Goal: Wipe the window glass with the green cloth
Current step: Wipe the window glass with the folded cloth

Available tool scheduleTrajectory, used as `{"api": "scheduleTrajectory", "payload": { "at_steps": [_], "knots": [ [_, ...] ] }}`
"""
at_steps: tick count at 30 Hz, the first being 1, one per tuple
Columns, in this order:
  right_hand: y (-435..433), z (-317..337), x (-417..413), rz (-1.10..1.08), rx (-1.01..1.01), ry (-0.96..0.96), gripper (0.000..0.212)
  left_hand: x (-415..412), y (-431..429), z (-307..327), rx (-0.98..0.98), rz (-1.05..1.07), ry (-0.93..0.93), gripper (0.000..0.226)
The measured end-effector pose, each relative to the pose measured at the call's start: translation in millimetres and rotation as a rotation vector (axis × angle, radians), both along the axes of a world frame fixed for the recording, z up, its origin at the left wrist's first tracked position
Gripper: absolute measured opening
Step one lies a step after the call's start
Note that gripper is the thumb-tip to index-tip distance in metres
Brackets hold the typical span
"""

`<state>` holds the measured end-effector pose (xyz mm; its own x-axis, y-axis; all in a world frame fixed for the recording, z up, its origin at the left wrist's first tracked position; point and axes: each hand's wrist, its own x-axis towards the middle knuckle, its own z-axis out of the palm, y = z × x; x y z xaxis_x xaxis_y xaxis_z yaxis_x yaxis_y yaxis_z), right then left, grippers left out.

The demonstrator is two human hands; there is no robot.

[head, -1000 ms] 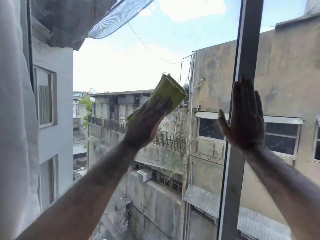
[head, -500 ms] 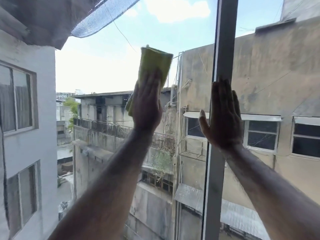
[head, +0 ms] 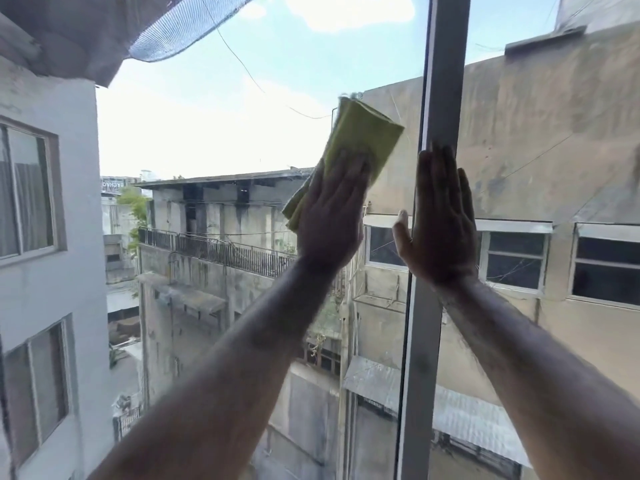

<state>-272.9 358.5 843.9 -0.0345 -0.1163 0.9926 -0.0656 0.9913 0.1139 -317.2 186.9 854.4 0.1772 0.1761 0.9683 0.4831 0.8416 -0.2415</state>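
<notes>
A folded green cloth (head: 363, 140) lies flat against the window glass (head: 214, 133), just left of the grey vertical window frame bar (head: 445, 64). My left hand (head: 332, 216) presses on the cloth's lower half with fingers together, pinning it to the pane. The cloth's upper part sticks out above my fingertips, tilted to the right. My right hand (head: 440, 223) rests flat and spread against the frame bar, holding nothing, a short gap from the left hand.
Through the glass I see concrete buildings, a railed balcony (head: 221, 251), overhead wires and bright sky. A netted awning (head: 180, 26) hangs at the top left. A second pane (head: 554, 133) lies right of the bar.
My left hand has slid the cloth to the right across the pane, from the middle toward the frame bar. My right hand has stayed on the bar.
</notes>
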Motion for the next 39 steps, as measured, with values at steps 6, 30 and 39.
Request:
{"api": "scheduleTrajectory", "payload": {
  "at_steps": [6, 30, 39],
  "knots": [
    [0, 2, 1, -0.006, 0.017, -0.012, 0.088, -17, -61, 21, 0.413, 0.028, -0.039, 0.049],
    [0, 0, 3, -0.018, 0.019, -0.036, 0.082, -18, -111, -42, 0.634, -0.001, -0.133, 0.047],
    [1, -1, 0, -0.017, 0.026, -0.02, 0.081, -25, -167, -57, 0.152, 0.173, -0.054, 0.05]
  ]
}}
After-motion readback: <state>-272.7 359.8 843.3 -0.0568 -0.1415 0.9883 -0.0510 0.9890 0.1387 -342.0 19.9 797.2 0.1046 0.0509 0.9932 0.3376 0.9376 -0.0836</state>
